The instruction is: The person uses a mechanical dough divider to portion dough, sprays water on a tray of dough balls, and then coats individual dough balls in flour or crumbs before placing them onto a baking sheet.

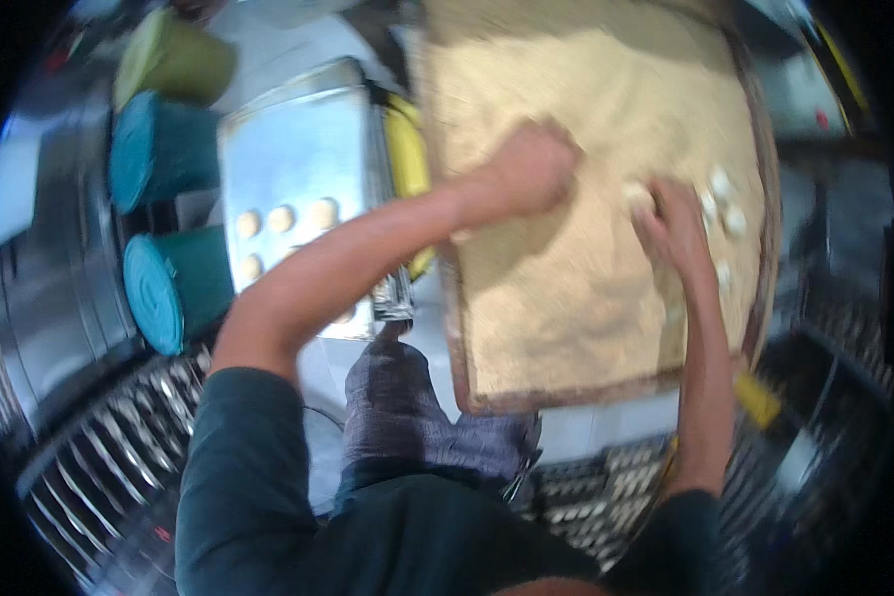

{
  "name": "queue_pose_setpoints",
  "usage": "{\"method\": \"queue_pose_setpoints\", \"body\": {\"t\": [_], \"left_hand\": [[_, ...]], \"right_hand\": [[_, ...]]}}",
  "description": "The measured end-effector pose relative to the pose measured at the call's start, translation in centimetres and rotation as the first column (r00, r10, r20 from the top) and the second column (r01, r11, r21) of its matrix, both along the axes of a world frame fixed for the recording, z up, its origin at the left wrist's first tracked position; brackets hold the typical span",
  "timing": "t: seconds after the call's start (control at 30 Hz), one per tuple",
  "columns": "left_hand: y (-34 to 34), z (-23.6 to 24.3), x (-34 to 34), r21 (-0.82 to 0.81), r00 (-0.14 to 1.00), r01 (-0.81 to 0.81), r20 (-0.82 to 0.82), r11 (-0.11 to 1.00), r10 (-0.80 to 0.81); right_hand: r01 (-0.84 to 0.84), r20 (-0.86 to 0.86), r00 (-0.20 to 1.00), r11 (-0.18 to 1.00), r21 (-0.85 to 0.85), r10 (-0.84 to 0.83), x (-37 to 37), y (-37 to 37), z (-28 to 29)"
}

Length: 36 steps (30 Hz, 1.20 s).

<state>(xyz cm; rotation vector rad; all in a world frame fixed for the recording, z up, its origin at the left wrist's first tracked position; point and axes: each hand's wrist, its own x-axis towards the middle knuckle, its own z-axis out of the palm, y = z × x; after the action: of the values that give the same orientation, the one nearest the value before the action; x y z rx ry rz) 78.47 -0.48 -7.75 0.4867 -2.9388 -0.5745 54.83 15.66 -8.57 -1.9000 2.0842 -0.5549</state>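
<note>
A large wooden-edged tray holds a spread layer of tan crumbs or powder. Over its middle, my left hand is closed in a fist, and whatever it may hold is hidden. My right hand, to the right, has its thumb and fingers curled around a pale dough ball partly showing at the fingertips. Just right of that hand, several white dough balls rest on the crumbs by the tray's right edge. Motion blurs both hands somewhat.
Left of the crumb tray, a stack of metal baking trays carries several round dough pieces on top. Teal lidded bins and an olive bin stand further left. Dark slatted crates or racks are at lower left and right.
</note>
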Motion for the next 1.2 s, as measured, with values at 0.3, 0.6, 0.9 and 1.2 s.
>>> {"method": "queue_pose_setpoints", "body": {"t": [0.3,0.6,0.9,1.2], "left_hand": [[1.4,5.2,11.3,0.410,0.930,-0.224,-0.180,0.884,0.320],[-8.9,-0.9,42.0,0.369,0.581,-0.792,0.213,0.486,0.786],[-16.8,-7.1,47.4,0.306,0.794,-0.587,0.039,0.749,0.607],[-16.4,-7.1,46.9,0.078,0.826,-0.526,-0.192,0.847,0.531]], "right_hand": [[0.341,0.374,0.851,0.930,0.139,-0.369,8.7,0.1,5.9],[-0.012,0.729,0.675,0.986,0.165,-0.114,38.0,-13.0,2.6],[-0.138,0.386,0.918,0.985,0.101,0.089,47.9,-25.8,-6.8],[0.004,0.364,0.930,0.985,-0.175,0.061,46.7,-22.0,-6.9]]}}
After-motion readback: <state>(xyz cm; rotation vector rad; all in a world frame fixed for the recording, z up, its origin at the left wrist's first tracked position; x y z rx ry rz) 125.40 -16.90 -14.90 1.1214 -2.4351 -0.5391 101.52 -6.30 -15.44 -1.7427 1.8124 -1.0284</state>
